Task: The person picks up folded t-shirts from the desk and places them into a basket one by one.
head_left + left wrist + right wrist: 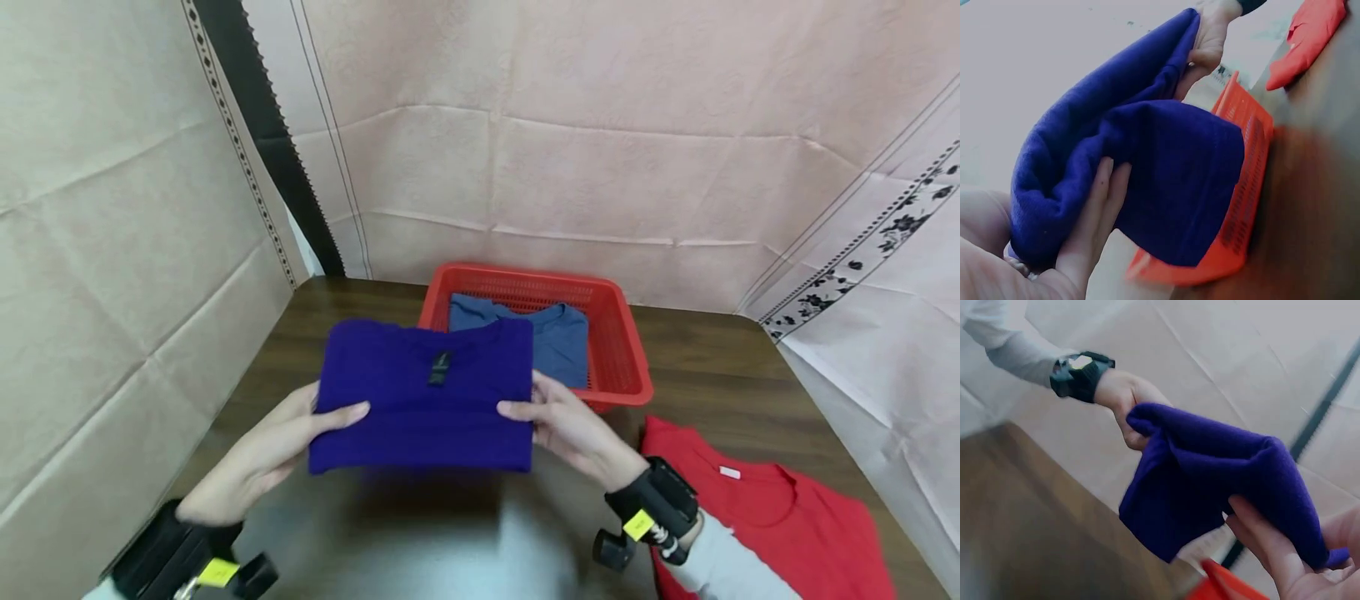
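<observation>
A folded purple T-shirt (420, 392) with a dark neck label is held up above the table between both hands. My left hand (281, 442) grips its left edge, thumb on top and fingers underneath. On the opposite edge, my right hand (566, 425) pinches the cloth the same way. In the left wrist view, the folded layers of the purple T-shirt (1166, 169) sag below the fingers. Just behind the shirt stands a red plastic basket (630, 350), partly covered by it, with a folded blue T-shirt (558, 342) inside.
A folded red T-shirt (780, 517) lies at the right of the brown wooden table (705, 358), partly under my right forearm. Pale patterned sheets (570, 167) hang behind and at both sides of the table.
</observation>
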Demonstrator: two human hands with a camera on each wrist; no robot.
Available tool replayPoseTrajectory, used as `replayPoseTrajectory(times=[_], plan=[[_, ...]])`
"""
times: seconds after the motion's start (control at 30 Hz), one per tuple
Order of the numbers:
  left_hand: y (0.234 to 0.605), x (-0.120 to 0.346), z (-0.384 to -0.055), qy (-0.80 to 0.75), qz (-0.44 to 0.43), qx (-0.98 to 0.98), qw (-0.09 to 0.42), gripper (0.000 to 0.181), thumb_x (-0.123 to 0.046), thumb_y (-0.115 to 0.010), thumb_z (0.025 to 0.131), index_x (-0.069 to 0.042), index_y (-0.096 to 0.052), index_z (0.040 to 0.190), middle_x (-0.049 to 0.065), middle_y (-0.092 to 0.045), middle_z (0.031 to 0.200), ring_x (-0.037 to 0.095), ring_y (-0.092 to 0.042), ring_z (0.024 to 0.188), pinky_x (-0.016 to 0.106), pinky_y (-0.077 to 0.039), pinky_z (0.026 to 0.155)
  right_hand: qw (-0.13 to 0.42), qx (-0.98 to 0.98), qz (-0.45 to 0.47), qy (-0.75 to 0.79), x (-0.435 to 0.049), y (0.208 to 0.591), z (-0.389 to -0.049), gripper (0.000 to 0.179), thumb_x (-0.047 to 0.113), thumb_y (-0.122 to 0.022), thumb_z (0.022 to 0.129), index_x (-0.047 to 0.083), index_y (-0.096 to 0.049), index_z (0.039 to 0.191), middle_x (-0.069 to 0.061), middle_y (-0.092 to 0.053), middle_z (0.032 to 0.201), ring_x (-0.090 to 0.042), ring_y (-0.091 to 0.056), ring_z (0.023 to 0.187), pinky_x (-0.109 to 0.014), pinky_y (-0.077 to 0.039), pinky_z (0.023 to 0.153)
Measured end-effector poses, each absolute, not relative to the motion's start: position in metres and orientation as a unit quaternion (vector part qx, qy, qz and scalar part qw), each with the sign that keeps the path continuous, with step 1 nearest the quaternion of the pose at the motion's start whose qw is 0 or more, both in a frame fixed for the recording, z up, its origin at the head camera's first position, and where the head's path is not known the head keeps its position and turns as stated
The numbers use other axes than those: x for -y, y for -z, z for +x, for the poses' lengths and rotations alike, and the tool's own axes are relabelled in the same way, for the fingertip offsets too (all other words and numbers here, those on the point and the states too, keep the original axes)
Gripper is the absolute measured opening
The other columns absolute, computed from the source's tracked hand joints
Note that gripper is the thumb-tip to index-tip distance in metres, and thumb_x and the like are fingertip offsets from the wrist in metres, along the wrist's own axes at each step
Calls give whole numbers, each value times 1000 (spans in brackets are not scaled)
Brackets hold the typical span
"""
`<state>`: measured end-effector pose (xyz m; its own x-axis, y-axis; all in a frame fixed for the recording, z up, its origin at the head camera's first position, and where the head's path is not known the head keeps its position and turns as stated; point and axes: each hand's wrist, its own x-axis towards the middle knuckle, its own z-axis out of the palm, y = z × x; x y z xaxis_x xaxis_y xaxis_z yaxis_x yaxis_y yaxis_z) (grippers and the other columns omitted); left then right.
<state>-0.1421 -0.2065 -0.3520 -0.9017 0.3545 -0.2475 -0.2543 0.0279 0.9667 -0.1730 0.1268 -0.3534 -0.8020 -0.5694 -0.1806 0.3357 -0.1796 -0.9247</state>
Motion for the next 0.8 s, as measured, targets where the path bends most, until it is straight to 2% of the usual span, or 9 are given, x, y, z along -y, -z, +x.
replayPoseTrajectory(times=[0.17,0.3,0.53,0.67,0.8], plan=[[344,170,-190,-699,67,-671,237,62,-20,-60,89,-6,-28,140,12,-57,125,27,-57,107,33,-53,82,261,-592,-75,759,-165,346,-199,69,7,-58,88,14,-21,146,-4,-62,117,-25,-54,112,-35,-54,84],[340,140,-223,-704,78,-661,248,60,-18,-61,89,-7,-30,139,16,-53,129,26,-57,107,33,-54,81,239,-610,-46,754,-191,342,-223,77,6,-59,87,13,-13,149,1,-62,114,-18,-59,104,-30,-55,80],[329,90,-278,-715,56,-649,253,55,-12,-61,87,-8,-37,136,13,-52,130,22,-56,107,37,-50,88,200,-612,-15,765,-225,337,-265,64,1,-56,88,11,-29,144,0,-69,106,-18,-63,95,-31,-56,75],[321,60,-305,-718,36,-652,241,49,-13,-64,85,-9,-45,130,11,-57,125,20,-59,103,39,-48,93,166,-614,18,772,-244,330,-280,66,1,-58,87,14,-29,145,3,-70,101,-14,-64,90,-28,-56,71],[323,43,-327,-715,19,-650,256,48,-13,-64,86,-11,-45,130,10,-57,124,20,-58,103,40,-45,98,141,-635,39,758,-255,333,-291,68,3,-57,88,14,-25,147,5,-67,101,-13,-64,88,-27,-56,70]])
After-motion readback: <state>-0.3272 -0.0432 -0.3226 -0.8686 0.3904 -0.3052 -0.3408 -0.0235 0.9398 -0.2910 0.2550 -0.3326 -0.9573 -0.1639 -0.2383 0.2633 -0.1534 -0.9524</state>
